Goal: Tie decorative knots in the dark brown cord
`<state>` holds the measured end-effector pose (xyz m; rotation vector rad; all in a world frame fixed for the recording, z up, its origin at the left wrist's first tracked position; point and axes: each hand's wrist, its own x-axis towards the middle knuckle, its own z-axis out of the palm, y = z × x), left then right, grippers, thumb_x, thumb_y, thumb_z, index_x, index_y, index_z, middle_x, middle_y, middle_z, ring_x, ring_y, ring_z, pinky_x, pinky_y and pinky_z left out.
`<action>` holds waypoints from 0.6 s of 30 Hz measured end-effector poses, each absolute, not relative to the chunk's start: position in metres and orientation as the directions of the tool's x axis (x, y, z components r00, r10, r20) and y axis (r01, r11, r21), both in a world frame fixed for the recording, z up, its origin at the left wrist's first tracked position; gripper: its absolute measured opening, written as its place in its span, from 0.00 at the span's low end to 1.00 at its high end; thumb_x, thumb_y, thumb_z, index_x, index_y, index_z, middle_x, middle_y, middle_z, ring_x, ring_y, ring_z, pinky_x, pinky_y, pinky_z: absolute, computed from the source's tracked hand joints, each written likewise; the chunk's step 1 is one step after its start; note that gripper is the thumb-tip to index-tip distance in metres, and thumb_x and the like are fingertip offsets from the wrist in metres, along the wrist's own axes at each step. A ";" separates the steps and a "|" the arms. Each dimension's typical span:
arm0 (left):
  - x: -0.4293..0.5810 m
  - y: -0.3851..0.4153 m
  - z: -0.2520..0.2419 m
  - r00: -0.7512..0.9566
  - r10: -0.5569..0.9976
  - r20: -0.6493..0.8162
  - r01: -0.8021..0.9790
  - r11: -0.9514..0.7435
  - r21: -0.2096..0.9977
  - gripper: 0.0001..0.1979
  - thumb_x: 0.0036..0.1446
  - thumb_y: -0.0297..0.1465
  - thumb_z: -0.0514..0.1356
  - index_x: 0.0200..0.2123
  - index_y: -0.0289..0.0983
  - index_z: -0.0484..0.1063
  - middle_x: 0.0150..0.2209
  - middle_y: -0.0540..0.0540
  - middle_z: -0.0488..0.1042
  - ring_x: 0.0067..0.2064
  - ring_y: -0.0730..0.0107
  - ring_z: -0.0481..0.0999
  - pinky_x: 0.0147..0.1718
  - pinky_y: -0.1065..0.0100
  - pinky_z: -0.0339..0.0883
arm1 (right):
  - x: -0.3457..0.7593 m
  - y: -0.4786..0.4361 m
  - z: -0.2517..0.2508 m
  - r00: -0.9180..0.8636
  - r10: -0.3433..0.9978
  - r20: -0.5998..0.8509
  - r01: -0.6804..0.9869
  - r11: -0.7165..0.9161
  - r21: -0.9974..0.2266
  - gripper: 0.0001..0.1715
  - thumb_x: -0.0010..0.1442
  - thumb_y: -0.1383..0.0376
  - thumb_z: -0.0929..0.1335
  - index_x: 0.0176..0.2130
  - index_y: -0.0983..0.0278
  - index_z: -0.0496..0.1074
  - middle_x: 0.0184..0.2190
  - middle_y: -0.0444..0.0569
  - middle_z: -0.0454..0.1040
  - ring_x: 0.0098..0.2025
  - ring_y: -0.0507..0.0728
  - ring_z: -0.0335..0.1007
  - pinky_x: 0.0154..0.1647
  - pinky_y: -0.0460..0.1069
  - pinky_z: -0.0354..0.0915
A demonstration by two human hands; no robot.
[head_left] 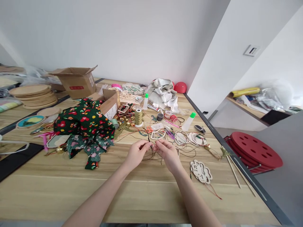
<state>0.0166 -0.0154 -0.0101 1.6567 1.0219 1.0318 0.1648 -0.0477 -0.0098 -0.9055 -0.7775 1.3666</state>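
Note:
Both hands meet above the middle of the table, fingertips nearly touching. My left hand [138,153] pinches a dark cord [149,138] between thumb and fingers. My right hand [168,154] is closed in a pinch on the same dark cord, just right of the left fingertips. Thin loose ends of cord trail over the wood below and to both sides. Just beyond the hands lies a fan-shaped wooden cutout [158,135]. To the right are flower-shaped wooden cutouts [181,137], and nearer me a cloud-shaped wooden tag [201,171] with a red string.
Patterned dark green cloth [82,121] lies at the left. Behind stand a gold thread spool [138,118], green-capped bottles [188,122] and a small cardboard box [110,104]. Thin sticks [234,171] lie along the right edge; red stools [257,148] are stacked beside the table.

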 end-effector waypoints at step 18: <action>0.019 -0.014 -0.018 0.171 0.979 0.111 0.119 -0.132 0.984 0.13 0.52 0.40 0.59 0.31 0.35 0.73 0.23 0.51 0.67 0.25 0.72 0.67 0.24 0.73 0.60 | 0.158 -0.051 -0.007 -0.059 0.993 -0.106 -0.153 -0.114 -0.982 0.15 0.44 0.57 0.74 0.28 0.67 0.75 0.19 0.43 0.69 0.22 0.51 0.62 0.23 0.46 0.62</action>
